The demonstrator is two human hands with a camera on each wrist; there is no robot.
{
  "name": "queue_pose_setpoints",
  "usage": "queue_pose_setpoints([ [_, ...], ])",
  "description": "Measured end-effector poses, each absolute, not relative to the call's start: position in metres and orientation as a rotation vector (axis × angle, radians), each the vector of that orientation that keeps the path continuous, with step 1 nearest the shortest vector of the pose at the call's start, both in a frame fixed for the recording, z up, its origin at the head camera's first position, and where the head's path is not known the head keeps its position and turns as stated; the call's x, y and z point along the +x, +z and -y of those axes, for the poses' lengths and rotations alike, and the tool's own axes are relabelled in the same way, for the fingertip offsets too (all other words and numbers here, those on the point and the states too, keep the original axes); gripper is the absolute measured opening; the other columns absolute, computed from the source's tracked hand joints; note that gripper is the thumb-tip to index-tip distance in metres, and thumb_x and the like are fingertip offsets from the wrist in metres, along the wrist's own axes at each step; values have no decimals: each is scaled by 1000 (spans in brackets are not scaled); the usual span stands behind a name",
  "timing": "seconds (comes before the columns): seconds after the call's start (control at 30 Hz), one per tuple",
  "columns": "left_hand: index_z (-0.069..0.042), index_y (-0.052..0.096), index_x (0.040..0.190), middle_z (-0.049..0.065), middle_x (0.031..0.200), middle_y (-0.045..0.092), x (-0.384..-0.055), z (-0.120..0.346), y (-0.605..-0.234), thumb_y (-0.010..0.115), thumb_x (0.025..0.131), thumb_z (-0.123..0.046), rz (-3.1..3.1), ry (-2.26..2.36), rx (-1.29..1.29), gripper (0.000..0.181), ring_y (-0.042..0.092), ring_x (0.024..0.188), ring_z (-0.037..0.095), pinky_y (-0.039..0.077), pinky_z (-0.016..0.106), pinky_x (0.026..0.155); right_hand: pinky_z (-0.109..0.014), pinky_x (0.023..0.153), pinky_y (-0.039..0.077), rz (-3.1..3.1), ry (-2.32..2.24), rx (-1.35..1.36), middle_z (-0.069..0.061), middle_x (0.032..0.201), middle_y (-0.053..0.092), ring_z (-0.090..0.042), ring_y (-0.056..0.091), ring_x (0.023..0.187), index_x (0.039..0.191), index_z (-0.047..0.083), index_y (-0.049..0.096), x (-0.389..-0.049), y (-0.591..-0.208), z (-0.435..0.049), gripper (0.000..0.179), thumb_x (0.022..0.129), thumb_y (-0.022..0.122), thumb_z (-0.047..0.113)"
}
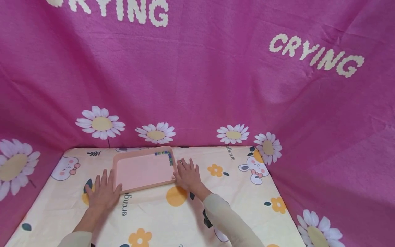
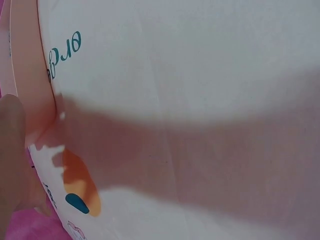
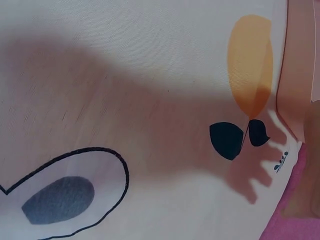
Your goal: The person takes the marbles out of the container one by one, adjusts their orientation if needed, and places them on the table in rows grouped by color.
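Note:
A shallow pink tray (image 1: 145,169) sits on the table. Small round blue and green pieces, like beads, form an L-shaped row (image 1: 166,153) along its far edge and right side. My left hand (image 1: 103,193) lies at the tray's near left corner, fingers spread, thumb by the rim. At the right side, my right hand (image 1: 189,176) has its fingers extended and its thumb close to the tray wall. Both wrist views catch only part of each hand, with the tray wall (image 2: 32,70) beside the left thumb and the tray wall (image 3: 295,65) beside the right hand.
A cream cloth (image 1: 234,206) printed with flowers, rabbits and leaves covers the table. Behind it and at both sides hangs a magenta curtain (image 1: 197,75) with daisies and lettering. A small dark object (image 1: 207,219) shows beneath the right forearm.

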State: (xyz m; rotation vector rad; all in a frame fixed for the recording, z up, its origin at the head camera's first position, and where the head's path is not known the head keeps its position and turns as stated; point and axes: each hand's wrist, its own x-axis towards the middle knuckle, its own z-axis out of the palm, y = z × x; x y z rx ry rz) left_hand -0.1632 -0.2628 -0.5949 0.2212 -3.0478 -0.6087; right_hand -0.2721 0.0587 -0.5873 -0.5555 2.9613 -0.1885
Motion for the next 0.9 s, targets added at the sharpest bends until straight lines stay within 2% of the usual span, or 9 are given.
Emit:
queue_pose_setpoints([
  [0.23, 7, 14, 155, 34, 157, 8, -163, 264, -598, 43, 103, -43, 3054, -605, 243, 77, 5, 142, 56, -8, 77, 103, -62, 115, 17, -2945, -109, -566, -3, 165, 19, -36, 11, 150, 161, 21, 19, -274, -591, -56, 64, 106, 26, 53],
  [0.47, 12, 15, 152, 34, 157, 8, -163, 265, -601, 43, 103, -42, 3036, -631, 269, 78, 2, 142, 55, -10, 75, 104, -61, 115, 17, -2937, -81, -530, -2, 165, 19, -35, 10, 150, 160, 23, 21, -275, -594, -52, 64, 105, 25, 55],
  [0.7, 7, 17, 154, 32, 159, 3, -162, 268, -604, 35, 105, -38, 3077, -644, 299, 69, -3, 144, 54, -13, 74, 105, -58, 116, 17, -2895, 47, -562, 1, 166, 14, -34, 9, 150, 161, 22, 16, -276, -592, -51, 61, 107, 20, 49],
  [0.9, 6, 17, 154, 32, 159, 2, -162, 269, -605, 30, 106, -32, 3077, -656, 278, 63, -3, 144, 52, -15, 72, 105, -57, 118, 13, -2885, 88, -565, 2, 167, 9, -34, 5, 151, 161, 22, 16, -277, -590, -52, 61, 106, 21, 48],
])
